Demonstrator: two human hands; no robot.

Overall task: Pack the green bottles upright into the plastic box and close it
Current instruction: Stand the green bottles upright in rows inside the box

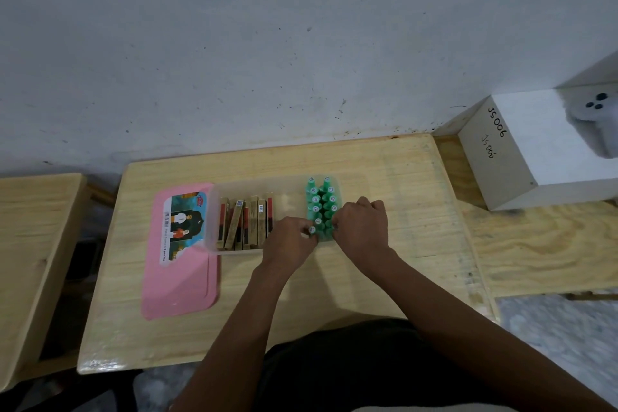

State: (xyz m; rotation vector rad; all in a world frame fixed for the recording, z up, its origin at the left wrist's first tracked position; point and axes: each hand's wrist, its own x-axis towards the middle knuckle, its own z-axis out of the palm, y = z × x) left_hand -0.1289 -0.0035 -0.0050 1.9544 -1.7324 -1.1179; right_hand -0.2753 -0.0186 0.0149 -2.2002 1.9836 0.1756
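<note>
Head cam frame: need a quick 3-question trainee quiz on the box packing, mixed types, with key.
1. True or false: the pink lid is on the plastic box.
2. The green bottles stand at which end of the box: A) person's left B) person's right?
3. Fill in: the left hand and right hand meet at the ___ end of the bottle rows.

Key: 1 false, it lies on the table beside the box; 2 B; 3 near.

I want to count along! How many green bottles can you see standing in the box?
About 11 green bottles, all upright in two rows at the right end of the plastic box. The hands hide the nearest ones, so there may be more.
</note>
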